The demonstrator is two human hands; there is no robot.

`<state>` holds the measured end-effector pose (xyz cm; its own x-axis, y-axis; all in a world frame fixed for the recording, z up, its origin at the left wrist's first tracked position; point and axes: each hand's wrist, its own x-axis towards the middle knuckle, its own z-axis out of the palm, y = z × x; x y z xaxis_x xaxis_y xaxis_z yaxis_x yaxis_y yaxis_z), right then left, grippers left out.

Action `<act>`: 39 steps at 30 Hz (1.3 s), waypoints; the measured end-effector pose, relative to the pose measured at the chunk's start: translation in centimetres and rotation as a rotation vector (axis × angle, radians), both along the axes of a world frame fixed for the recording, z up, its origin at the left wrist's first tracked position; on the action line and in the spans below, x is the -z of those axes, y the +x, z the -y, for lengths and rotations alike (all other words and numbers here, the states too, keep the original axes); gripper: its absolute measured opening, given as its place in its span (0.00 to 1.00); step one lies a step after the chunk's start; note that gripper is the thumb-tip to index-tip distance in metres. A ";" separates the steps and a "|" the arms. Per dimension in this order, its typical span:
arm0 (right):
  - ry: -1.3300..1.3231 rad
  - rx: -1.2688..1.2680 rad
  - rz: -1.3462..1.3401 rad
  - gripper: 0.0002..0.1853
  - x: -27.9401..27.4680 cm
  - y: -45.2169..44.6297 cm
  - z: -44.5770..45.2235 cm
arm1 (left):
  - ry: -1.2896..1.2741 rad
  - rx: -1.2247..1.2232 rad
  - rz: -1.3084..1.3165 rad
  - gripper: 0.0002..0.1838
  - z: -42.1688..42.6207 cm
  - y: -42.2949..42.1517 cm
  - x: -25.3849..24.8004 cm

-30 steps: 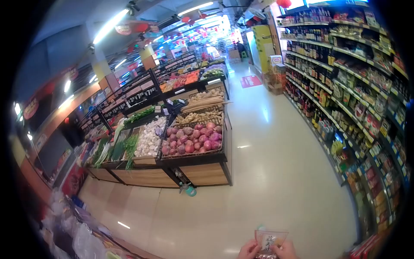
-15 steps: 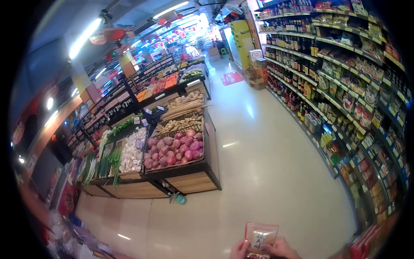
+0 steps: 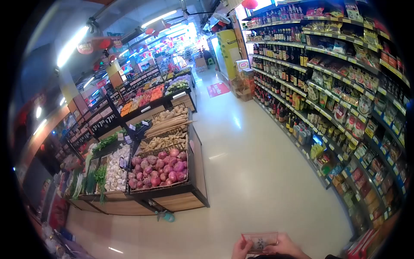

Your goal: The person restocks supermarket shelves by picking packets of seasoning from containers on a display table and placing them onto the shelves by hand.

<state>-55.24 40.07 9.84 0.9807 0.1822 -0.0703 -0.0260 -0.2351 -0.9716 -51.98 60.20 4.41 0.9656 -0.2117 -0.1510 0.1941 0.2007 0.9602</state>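
Note:
A small clear packet with a reddish edge and dark writing on a pale label (image 3: 260, 242) is held low in front of me, at the bottom of the view. My left hand (image 3: 241, 249) pinches its left side, thumb on the front. On the right side my right hand (image 3: 284, 246) grips it, with the thumb lying across the label. A dark shape at the bottom edge hides the lower part of the packet.
A produce stand with red onions (image 3: 158, 169), garlic (image 3: 117, 170) and roots stands on the left. A teal spray bottle (image 3: 168, 216) is at its foot. Shelves of bottles and packets (image 3: 336, 108) line the right. A red floor mat (image 3: 218, 89) lies farther down the aisle.
The view has turned to the right, so the stand sits farther left. The packet, upright half a second ago, now appears flatter and lower, still in both hands.

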 end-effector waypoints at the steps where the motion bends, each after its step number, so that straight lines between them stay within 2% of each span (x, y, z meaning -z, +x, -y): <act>1: -0.045 0.086 0.125 0.11 0.2 0.6 0.4 | -0.004 -0.007 0.024 0.12 0.7 0.5 0.0; 5: -0.090 0.170 0.147 0.07 -0.4 1.3 1.7 | -0.042 0.065 -0.057 0.12 3.1 2.0 -0.8; 7: 0.203 0.454 -0.044 0.08 -0.4 1.5 1.9 | 0.035 0.149 0.064 0.11 4.1 3.4 -1.4; 8: 0.208 0.462 -0.047 0.08 -0.8 1.7 2.7 | 0.040 0.158 0.061 0.11 4.8 3.9 -1.9; 10: 0.071 0.278 0.019 0.13 -2.4 2.2 4.2 | 0.032 0.205 0.006 0.08 6.1 4.6 -3.6; 14: 0.056 0.273 0.054 0.16 -0.7 3.4 6.8 | 0.077 0.298 0.028 0.06 9.0 6.9 -4.0; 16: -0.031 0.203 0.167 0.18 0.6 4.2 8.8 | -0.046 0.308 -0.095 0.04 11.7 8.1 -8.1; 17: -0.026 0.208 0.162 0.18 0.9 4.7 9.8 | -0.041 0.312 -0.100 0.04 12.6 8.7 -7.8; 19: 0.104 0.278 -0.171 0.16 0.7 5.6 11.8 | 0.010 0.295 -0.030 0.05 14.4 9.9 -6.7; 21: 0.143 0.283 -0.115 0.15 0.6 7.9 14.2 | 0.044 0.282 0.014 0.05 16.0 12.0 -4.7; 23: 0.184 0.292 -0.053 0.14 -0.2 9.7 16.6 | 0.079 0.274 0.064 0.05 18.2 13.6 -5.0; 25: 0.339 0.273 -0.082 0.13 -2.1 11.7 19.2 | 0.029 0.265 0.070 0.06 20.9 15.2 -6.9; 28: 0.352 0.312 -0.151 0.12 -5.1 14.1 22.4 | 0.063 0.236 0.148 0.08 24.2 17.2 -6.3; 32: 0.282 0.277 -0.003 0.12 -1.5 16.1 26.8 | 0.018 0.284 0.025 0.11 28.6 19.8 -7.3; 34: 0.182 0.387 0.191 0.10 0.4 17.1 29.1 | 0.035 0.316 -0.039 0.13 30.7 21.0 -6.6; 39: 0.219 0.408 0.054 0.11 -0.1 18.2 35.6 | 0.012 0.296 -0.074 0.14 36.1 23.2 -4.0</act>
<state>-37.08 4.50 9.96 0.9764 -0.2149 -0.0198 -0.0215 -0.0054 -0.9998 -28.76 24.05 8.43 0.8484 -0.4803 -0.2225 0.3116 0.1134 0.9434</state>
